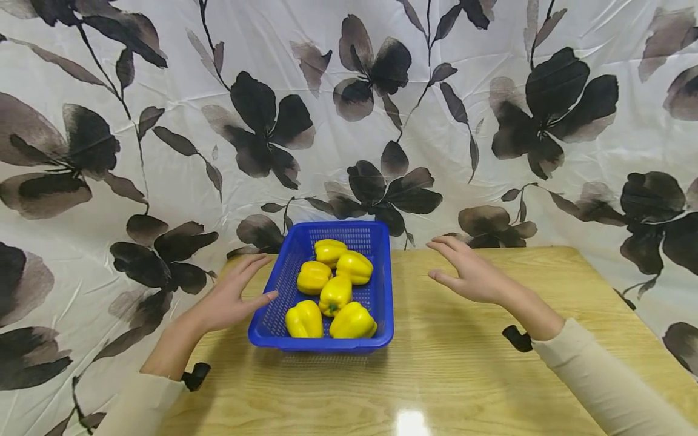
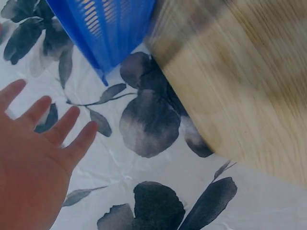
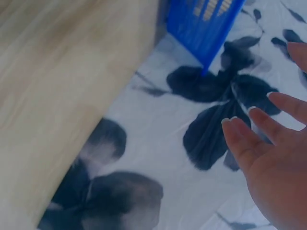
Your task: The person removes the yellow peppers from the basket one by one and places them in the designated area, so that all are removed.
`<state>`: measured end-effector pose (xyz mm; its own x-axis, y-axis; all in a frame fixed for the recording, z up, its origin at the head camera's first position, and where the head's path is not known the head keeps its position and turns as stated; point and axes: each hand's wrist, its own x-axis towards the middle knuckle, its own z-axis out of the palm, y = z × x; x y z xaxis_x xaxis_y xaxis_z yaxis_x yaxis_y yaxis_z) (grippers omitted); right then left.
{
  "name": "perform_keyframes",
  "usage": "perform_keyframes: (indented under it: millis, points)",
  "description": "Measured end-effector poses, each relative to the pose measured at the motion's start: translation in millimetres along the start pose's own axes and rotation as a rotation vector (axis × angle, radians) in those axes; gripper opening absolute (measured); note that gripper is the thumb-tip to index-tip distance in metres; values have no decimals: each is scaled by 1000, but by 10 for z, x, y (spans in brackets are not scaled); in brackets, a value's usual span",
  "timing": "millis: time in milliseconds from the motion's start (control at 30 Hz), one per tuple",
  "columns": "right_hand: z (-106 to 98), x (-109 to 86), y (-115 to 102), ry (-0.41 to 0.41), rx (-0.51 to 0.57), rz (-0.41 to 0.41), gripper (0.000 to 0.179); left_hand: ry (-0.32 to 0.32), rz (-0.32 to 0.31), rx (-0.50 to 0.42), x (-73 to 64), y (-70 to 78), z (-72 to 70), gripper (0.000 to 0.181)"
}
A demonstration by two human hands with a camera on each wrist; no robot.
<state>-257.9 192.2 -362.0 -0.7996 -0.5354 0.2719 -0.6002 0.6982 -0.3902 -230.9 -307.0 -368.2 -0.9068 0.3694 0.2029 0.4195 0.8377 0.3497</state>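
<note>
A blue plastic basket (image 1: 322,343) with slotted walls stands on the wooden table, holding several yellow bell peppers (image 1: 335,295). My left hand (image 1: 231,297) is at the basket's left side, fingers spread and thumb pointing toward its rim; whether it touches the rim I cannot tell. On the other side my right hand (image 1: 471,272) hovers apart from the basket, fingers extended and nothing held. In the left wrist view the left hand (image 2: 36,153) has straight, spread fingers. The right wrist view likewise shows the right hand (image 3: 276,143) with its palm bare near the basket wall (image 3: 204,33).
The light wooden table (image 1: 452,375) has its back edge just behind the basket. A white cloth (image 1: 458,36) printed with dark flowers hangs behind and around the table. Small dark wrist cameras sit on both wrists, near the cream sleeves (image 1: 611,375).
</note>
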Motion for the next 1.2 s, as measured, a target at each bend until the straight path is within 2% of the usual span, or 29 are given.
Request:
perform_keyframes:
  millis: [167,367,700,967,1200]
  points:
    - [114,98,-107,-20,44,-16,62,-14,-22,-42,-80,9,46,82]
    - [230,232,-221,-3,92,-46,58,-17,-39,-76,-209,-3,96,81]
    - [427,451,-368,-20,142,-65,57,-46,-75,-163,-357,66,238,84]
    - [541,643,-425,-56,185,-38,60,-59,-86,-214,-390,86,389,90]
    - [602,741,-474,-66,193,-68,60,-69,-93,-255,-388,125,506,97]
